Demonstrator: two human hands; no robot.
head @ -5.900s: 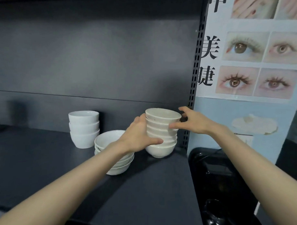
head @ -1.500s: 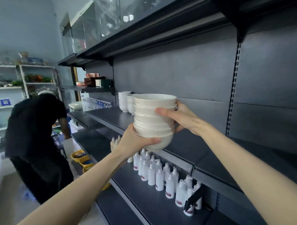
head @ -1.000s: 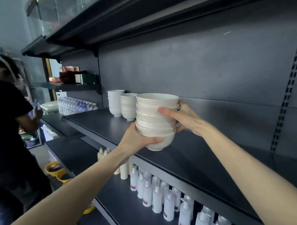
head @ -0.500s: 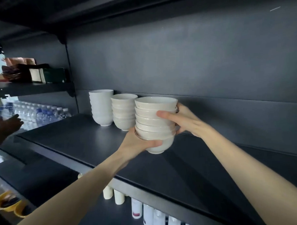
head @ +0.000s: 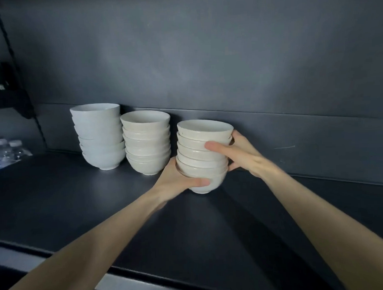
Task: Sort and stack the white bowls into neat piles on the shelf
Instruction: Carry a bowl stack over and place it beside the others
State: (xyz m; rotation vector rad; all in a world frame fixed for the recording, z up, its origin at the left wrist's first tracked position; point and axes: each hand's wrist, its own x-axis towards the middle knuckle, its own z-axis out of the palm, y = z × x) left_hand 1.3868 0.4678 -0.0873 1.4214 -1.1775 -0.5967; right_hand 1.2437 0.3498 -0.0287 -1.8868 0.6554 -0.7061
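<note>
Stretching wide from left to right, the dark shelf [head: 79,203] has its front edge under my forearms and its rear edge against the dark back panel [head: 205,57]. Bare shelf surface lies open to the right of my hands and in front of all the bowls. Three piles of white bowls stand in a row near the back panel, each with its long axis upright and every rim facing up. The left stack [head: 99,137] is the tallest. Just beside it is the middle stack [head: 147,144], and I cannot tell whether the two touch. The stack I hold [head: 199,157] sits to the right of these, slightly nearer to me, with a narrow gap to the middle stack. Its foot is at the shelf surface, though I cannot tell whether it rests there. My left hand [head: 176,180] grips the lowest bowl, thumb across its front. My right hand [head: 238,154] wraps the upper bowls, thumb in front and fingers curled behind. Small water bottles [head: 4,149] show at the far left.
</note>
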